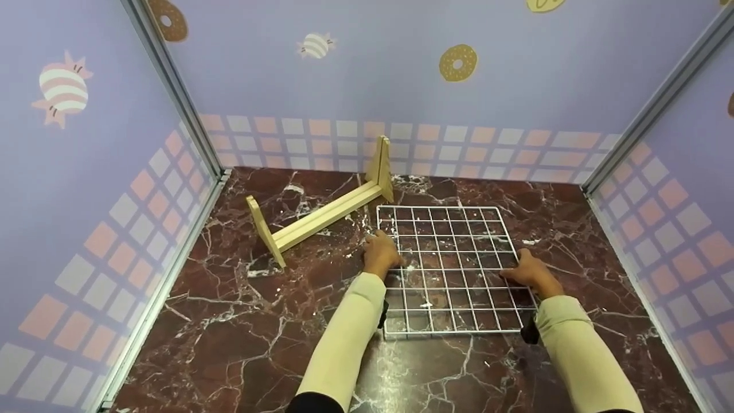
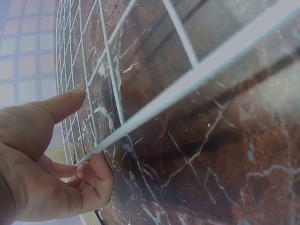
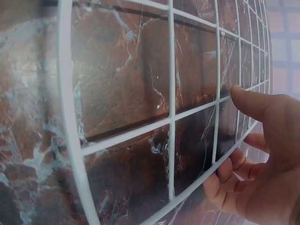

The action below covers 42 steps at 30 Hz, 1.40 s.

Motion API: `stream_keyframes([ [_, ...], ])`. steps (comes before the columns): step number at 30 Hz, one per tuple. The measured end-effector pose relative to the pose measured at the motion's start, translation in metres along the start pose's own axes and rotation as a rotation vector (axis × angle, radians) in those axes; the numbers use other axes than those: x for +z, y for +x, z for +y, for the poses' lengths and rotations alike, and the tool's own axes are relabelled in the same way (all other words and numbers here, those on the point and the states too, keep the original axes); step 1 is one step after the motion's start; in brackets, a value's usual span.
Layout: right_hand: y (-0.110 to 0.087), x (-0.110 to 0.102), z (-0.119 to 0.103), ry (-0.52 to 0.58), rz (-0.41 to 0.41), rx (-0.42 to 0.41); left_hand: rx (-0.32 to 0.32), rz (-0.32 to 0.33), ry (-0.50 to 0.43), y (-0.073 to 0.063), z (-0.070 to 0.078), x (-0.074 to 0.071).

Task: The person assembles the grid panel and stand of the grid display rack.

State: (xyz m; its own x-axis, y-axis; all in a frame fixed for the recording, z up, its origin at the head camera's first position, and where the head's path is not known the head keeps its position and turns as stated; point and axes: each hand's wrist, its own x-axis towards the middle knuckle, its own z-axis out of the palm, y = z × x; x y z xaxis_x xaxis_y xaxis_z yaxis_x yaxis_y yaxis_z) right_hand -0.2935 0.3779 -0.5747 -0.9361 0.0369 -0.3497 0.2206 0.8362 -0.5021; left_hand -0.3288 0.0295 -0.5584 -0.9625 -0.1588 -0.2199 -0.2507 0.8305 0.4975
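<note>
A white wire grid panel (image 1: 453,269) is held level just over the dark red marbled surface, and its wires cast shadows below. My left hand (image 1: 381,253) grips the panel's left edge; in the left wrist view its fingers (image 2: 96,176) curl under the edge wire, with the thumb above. On the opposite side, my right hand (image 1: 532,272) grips the right edge. The right wrist view shows that hand's fingers (image 3: 220,180) bent beneath the outer wire and the thumb over the grid. Beyond my left hand stands a pale wooden frame (image 1: 330,218), two end boards joined by a crossbar.
Lilac wall panels (image 1: 378,74) with sweets and pink-and-white checks enclose the back and both sides. Grey metal posts (image 1: 178,86) stand at the back corners. The marbled surface (image 1: 229,344) stretches forward between the side walls.
</note>
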Motion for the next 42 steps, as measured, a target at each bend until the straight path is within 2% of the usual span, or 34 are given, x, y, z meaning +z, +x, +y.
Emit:
stream_keyframes([
  [5, 0.002, -0.004, -0.009, 0.029, 0.062, -0.037, -0.021, 0.017, -0.021, 0.003, 0.001, -0.006],
  [10, 0.006, -0.005, -0.010, 0.009, 0.160, -0.099, -0.030, 0.026, -0.045, 0.009, 0.005, -0.015],
  [17, 0.015, 0.000, -0.012, 0.032, 0.281, -0.148, 0.051, 0.176, -0.041, 0.011, 0.008, -0.031],
  [22, 0.016, -0.003, -0.023, 0.060, 0.372, -0.172, 0.039, 0.197, -0.090, 0.016, 0.011, -0.043],
  [29, 0.017, -0.005, -0.035, 0.121, 0.486, -0.146, 0.052, 0.222, -0.091, 0.020, 0.017, -0.056],
  [35, 0.015, -0.008, -0.046, 0.175, 0.553, -0.113, 0.082, 0.283, -0.100, 0.021, 0.023, -0.067],
  [42, 0.014, -0.009, -0.053, 0.228, 0.645, -0.105, 0.145, 0.363, -0.114, 0.022, 0.030, -0.072],
])
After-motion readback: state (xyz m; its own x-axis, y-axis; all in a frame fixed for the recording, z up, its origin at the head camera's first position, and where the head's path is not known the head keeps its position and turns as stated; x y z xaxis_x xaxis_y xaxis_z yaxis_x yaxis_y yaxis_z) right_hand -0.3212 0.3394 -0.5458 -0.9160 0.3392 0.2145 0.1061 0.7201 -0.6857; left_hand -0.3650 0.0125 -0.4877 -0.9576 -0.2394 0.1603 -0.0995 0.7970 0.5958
